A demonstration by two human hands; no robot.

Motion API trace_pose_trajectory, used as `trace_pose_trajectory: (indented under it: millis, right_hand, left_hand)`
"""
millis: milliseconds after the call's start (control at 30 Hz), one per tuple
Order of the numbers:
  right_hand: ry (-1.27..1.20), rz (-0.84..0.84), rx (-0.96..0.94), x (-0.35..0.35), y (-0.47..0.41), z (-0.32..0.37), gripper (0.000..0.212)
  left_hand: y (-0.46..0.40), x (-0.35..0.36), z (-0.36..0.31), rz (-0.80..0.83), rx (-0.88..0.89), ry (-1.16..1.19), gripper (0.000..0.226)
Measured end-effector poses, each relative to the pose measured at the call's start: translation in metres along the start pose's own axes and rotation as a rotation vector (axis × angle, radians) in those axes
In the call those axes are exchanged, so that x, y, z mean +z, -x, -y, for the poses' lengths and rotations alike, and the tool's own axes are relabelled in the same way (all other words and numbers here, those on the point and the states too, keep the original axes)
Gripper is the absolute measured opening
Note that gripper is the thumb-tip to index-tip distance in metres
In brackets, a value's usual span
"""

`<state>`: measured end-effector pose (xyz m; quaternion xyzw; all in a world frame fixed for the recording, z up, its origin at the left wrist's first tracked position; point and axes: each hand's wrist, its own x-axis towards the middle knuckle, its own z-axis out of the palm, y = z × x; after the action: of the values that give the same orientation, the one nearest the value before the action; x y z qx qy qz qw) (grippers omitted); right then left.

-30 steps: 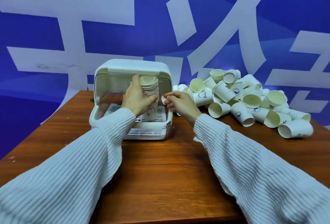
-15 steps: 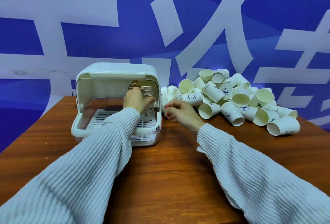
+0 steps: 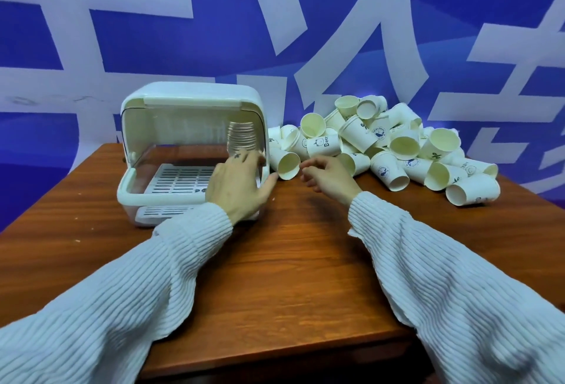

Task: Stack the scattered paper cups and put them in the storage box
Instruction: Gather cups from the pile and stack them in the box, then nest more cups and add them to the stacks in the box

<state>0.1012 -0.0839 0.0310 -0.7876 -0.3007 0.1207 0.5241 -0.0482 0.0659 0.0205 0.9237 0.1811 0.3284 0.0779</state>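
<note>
A white storage box (image 3: 189, 94) with its clear front lid raised stands at the table's back left. Inside it, against the right wall, a stack of paper cups (image 3: 241, 137) stands upright on the slatted tray. My left hand (image 3: 237, 183) is in front of the box's right corner, fingers spread just below the stack and thumb outside the box wall; it holds nothing. My right hand (image 3: 325, 175) hovers loosely curled and empty beside a cup lying on its side (image 3: 287, 165). The scattered paper cups (image 3: 397, 145) form a heap to the right.
The wooden table (image 3: 290, 255) runs to a near edge between my sleeves. A blue wall with large white characters (image 3: 275, 32) rises directly behind the box and the cup heap. The heap reaches almost to the table's right edge.
My left hand carried the stack deeper into the box, let go of it and drew back toward the front. My right hand drifted right toward the lying cup.
</note>
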Motion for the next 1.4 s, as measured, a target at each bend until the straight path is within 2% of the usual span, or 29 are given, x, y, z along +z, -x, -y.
trace_pose_trajectory:
  millis: [133, 200, 333, 400, 467, 533, 600, 667, 700, 767, 833, 867, 933, 1000, 1067, 1100, 1167, 1233, 1300, 1400]
  right_hand:
    - [0.087, -0.053, -0.02, -0.003, -0.007, -0.014, 0.017]
    - [0.24, -0.068, -0.065, -0.002, -0.013, -0.016, 0.016]
    - [0.67, -0.039, -0.182, 0.008, -0.032, -0.014, 0.038]
    - [0.905, 0.0, -0.24, 0.014, -0.043, -0.012, 0.047]
    - [1.068, 0.038, -0.284, 0.019, -0.056, -0.012, 0.047]
    - [1.155, 0.045, -0.324, 0.023, -0.065, -0.014, 0.045]
    - [1.189, -0.026, -0.377, 0.023, -0.068, -0.017, 0.043]
    - [1.132, -0.178, -0.438, 0.019, -0.063, -0.021, 0.036]
    - [1.02, -0.263, -0.451, 0.016, -0.058, -0.022, 0.031]
    - [0.64, -0.358, -0.393, 0.01, -0.04, -0.024, 0.021]
    - [0.241, -0.275, -0.315, 0.003, -0.016, -0.022, 0.015]
    - [0.117, -0.194, -0.293, 0.001, -0.003, -0.022, 0.015]
    - [0.024, -0.029, -0.278, -0.005, 0.018, -0.024, 0.017]
    - [-0.037, 0.086, -0.255, -0.011, 0.027, -0.029, 0.016]
    - [-0.158, 0.081, -0.177, -0.017, 0.025, -0.031, 0.008]
    - [-0.179, 0.018, -0.145, -0.02, 0.02, -0.032, 0.01]
    - [-0.016, -0.155, -0.141, -0.028, 0.004, -0.035, 0.014]
    - [0.235, -0.225, -0.165, -0.032, -0.012, -0.035, 0.011]
    - [0.464, -0.195, -0.225, -0.027, -0.023, -0.031, 0.015]
    - [0.896, -0.109, -0.422, -0.009, -0.041, -0.025, 0.033]
  left_hand:
    - [-0.002, 0.008, -0.001, 0.026, 0.069, -0.061, 0.034]
    - [-0.006, 0.011, -0.002, 0.026, 0.069, -0.052, 0.033]
    - [-0.011, 0.018, -0.005, 0.019, 0.057, -0.068, 0.032]
    - [-0.01, 0.019, -0.006, -0.038, 0.07, -0.037, 0.032]
    - [-0.005, 0.021, -0.006, -0.168, 0.106, 0.026, 0.031]
    - [0.003, 0.024, -0.006, -0.28, 0.171, 0.095, 0.03]
    - [0.012, 0.028, -0.008, -0.329, 0.22, 0.107, 0.031]
    - [0.019, 0.034, -0.011, -0.348, 0.236, 0.077, 0.034]
    - [0.022, 0.036, -0.013, -0.347, 0.246, 0.065, 0.038]
    - [0.026, 0.039, -0.015, -0.32, 0.293, 0.066, 0.051]
    - [0.027, 0.04, -0.018, -0.261, 0.35, 0.098, 0.07]
    - [0.027, 0.041, -0.02, -0.22, 0.375, 0.126, 0.079]
    - [0.029, 0.043, -0.024, -0.143, 0.416, 0.187, 0.092]
    - [0.034, 0.045, -0.028, -0.08, 0.443, 0.232, 0.092]
    - [0.038, 0.046, -0.031, -0.034, 0.424, 0.28, 0.086]
    - [0.04, 0.046, -0.032, -0.025, 0.405, 0.305, 0.084]
    - [0.042, 0.045, -0.033, -0.026, 0.362, 0.359, 0.079]
    - [0.043, 0.043, -0.032, -0.028, 0.315, 0.399, 0.074]
    - [0.044, 0.041, -0.031, -0.03, 0.287, 0.397, 0.07]
    - [0.044, 0.038, -0.03, -0.049, 0.268, 0.393, 0.067]
